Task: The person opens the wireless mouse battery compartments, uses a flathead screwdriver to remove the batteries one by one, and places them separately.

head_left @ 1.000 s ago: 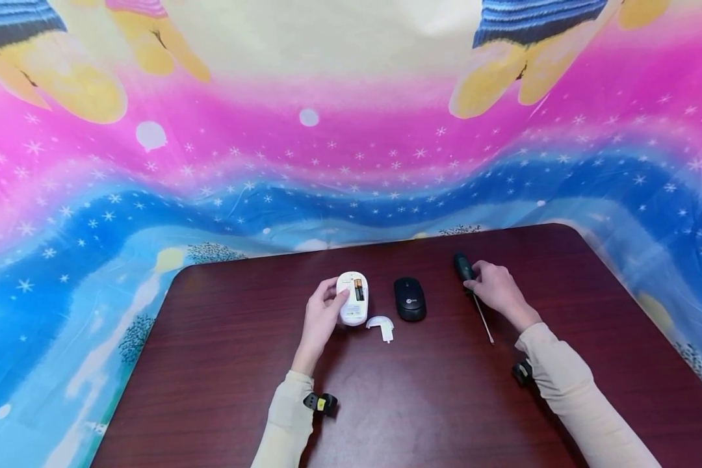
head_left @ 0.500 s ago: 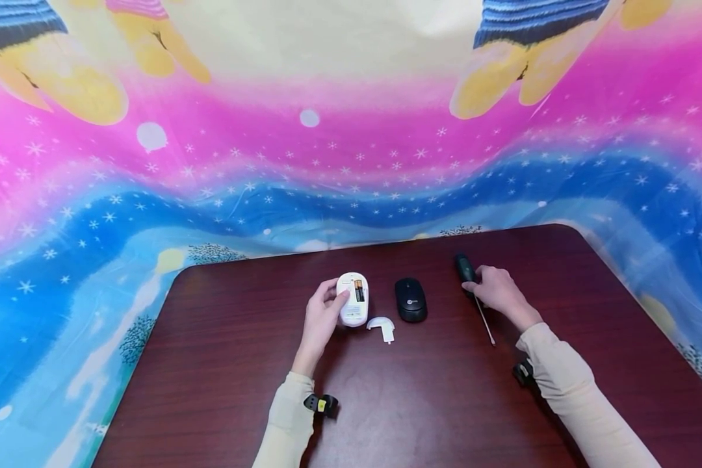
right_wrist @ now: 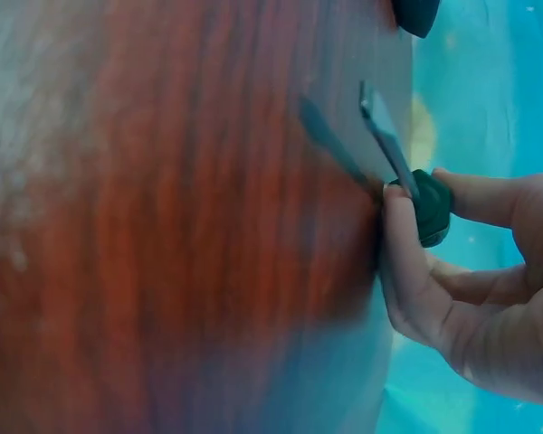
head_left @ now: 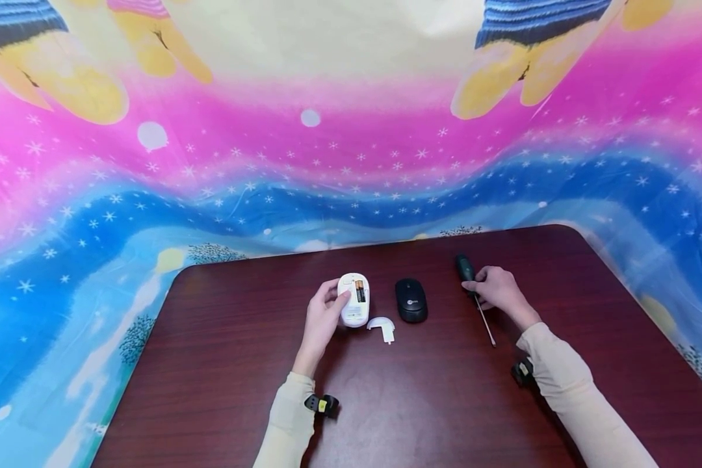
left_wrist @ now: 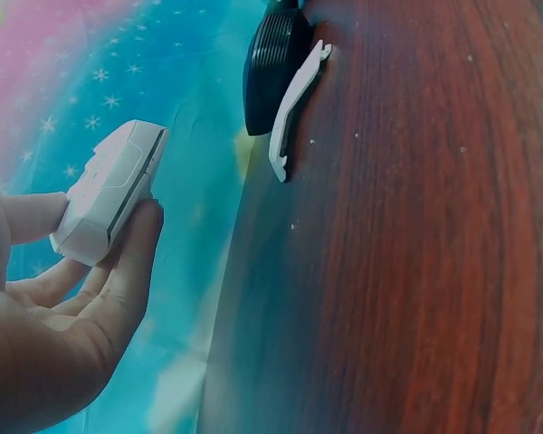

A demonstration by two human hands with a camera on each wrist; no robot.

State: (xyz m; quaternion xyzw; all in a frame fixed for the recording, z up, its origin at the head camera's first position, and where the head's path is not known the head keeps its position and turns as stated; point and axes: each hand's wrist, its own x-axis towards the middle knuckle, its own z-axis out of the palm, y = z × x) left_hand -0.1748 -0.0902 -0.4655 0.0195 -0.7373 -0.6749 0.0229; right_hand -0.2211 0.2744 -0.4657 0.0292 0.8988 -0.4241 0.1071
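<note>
Mouse (head_left: 354, 304), screwdriver (head_left: 465, 268) in hands (head_left: 321, 313) (head_left: 500, 290) well apart

White mouse (head_left: 354, 304): print (head_left: 353, 313) too small to read
Screwdriver handle (head_left: 465, 266): partly behind right hand (head_left: 499, 290)
Tabletop (head_left: 421, 403): cut off below

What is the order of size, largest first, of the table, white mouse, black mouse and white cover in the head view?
1. Table
2. White mouse and black mouse: too alike to rank surely
3. White cover
</note>
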